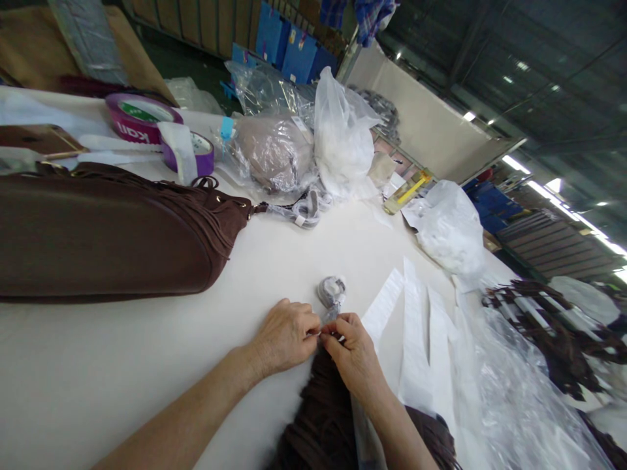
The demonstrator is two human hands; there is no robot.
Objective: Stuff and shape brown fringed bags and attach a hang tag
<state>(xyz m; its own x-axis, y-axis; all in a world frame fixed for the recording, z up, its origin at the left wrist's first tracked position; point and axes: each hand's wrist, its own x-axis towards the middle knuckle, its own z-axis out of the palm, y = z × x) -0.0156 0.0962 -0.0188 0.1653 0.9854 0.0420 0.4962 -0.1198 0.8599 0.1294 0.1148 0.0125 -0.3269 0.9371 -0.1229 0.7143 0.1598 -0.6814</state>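
My left hand (285, 336) and my right hand (353, 354) meet at the near middle of the white table (122, 365), fingers pinched together on the top of a brown fringe tassel (318, 418) that trails toward me. A small clear-wrapped grey piece (332, 291) sticks out just beyond my fingertips, at the tassel's end. Both hands are closed in a pinch. A large brown suede bag (98, 232) with fringe lies to the left.
Purple tape rolls (142, 117) sit at the back left. Clear and white plastic bags (343, 137) pile at the back. White paper strips (416, 326) lie right of my hands. More brown tassels in plastic (553, 333) lie at the right edge.
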